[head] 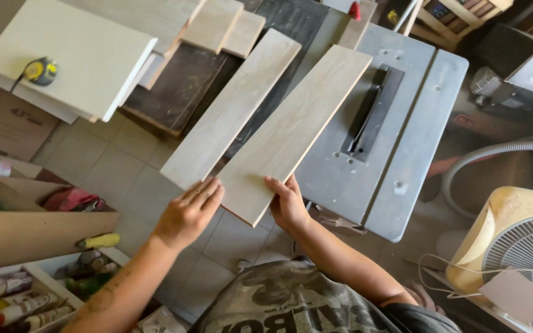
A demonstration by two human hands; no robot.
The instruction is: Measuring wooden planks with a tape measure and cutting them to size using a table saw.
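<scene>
Two long pale wooden boards lie side by side, slanting up to the right. The right board [294,132] rests partly on a grey table saw [402,142]; my right hand [288,203] grips its near right edge. The left board [229,114] reaches back over a dark panel. My left hand [189,213] lies flat with fingers together on the near ends of the boards, where they meet. The saw blade slot [371,111] lies just right of the right board.
A white panel [69,55] with a yellow tape measure [40,71] lies at the upper left. More wood pieces [217,24] are stacked behind. A fan [519,246] and hose [495,154] stand at right. Boxes and a tool tray [26,290] sit at left on the tiled floor.
</scene>
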